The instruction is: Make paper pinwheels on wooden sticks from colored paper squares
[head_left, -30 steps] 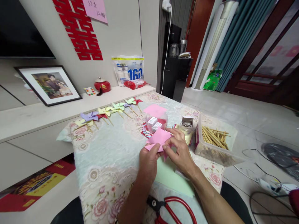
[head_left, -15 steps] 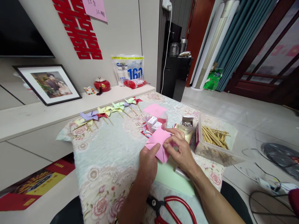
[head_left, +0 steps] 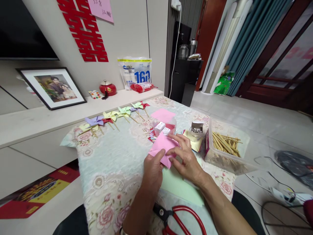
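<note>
A pink paper square [head_left: 163, 143] with slits cut in from its corners is between my hands, above the table. My left hand [head_left: 153, 166] pinches its near left part, thumb on top. My right hand [head_left: 187, 156] grips the right side, its fingers curled at the paper's edge and near its middle. Beneath them lie light green paper sheets [head_left: 181, 186]. Scissors with red handles [head_left: 187, 218] rest close to my forearms, their blades partly covered by my left arm. Behind the pink paper stands a clear round tub [head_left: 171, 125] with small white boxes in it.
Finished paper pinwheels [head_left: 111, 115] on sticks line the table's far left edge. A plastic bin of wooden sticks [head_left: 226, 143] stands at the right, beside a small open box of metal pins [head_left: 197, 128]. Another pink sheet [head_left: 163, 115] lies beyond the tub.
The pink paper has turned and tilted slightly in my hands and shifted a little left. My right fingers have moved left over its near part.
</note>
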Motion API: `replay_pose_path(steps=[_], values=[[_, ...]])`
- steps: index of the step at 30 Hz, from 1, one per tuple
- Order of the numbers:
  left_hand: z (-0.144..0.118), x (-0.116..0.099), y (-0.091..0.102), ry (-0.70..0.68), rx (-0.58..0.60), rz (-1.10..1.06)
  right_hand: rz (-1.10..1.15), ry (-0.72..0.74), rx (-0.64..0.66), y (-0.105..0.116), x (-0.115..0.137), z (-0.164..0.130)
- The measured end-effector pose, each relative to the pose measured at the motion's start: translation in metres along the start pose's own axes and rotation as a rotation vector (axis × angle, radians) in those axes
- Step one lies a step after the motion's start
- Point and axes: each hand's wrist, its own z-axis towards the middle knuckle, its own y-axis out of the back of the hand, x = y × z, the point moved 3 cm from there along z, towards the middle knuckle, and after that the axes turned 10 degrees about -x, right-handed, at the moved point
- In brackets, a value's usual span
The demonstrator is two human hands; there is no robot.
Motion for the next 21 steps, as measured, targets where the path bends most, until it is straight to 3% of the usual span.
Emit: replay_pose_path(steps=[13,21], values=[[0.0018,0.0013,-0.0018,-0.024,0.076,-0.018,-0.044,0.036,0.011,-0.0027,-0.0003,-0.0014],[-0.0002,0.0013,-0.0006,0.004,0.037,0.008,-0.014,0.06,0.007,0.0008,0.0054,-0.0001]])
